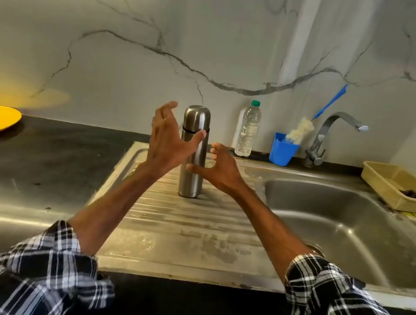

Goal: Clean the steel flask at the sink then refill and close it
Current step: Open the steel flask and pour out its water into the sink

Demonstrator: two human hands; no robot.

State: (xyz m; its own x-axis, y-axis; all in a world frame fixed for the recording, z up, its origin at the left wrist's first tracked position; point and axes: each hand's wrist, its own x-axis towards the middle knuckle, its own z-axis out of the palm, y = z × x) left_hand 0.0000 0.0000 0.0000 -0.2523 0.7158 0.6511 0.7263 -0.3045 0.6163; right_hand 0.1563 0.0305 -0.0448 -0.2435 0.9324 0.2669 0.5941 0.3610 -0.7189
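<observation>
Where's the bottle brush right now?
Head view, right of centre: the bottle brush stands in the blue cup, between the water bottle and the tap.

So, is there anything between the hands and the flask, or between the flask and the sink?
Nothing visible. The left hand and right hand are open on either side of the upright flask, and nothing stands on the drainboard between it and the sink.

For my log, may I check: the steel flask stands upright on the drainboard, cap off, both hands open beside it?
Not quite: the head view shows the steel flask with its cap on. It does stand upright on the drainboard, left hand and right hand open beside it.
</observation>
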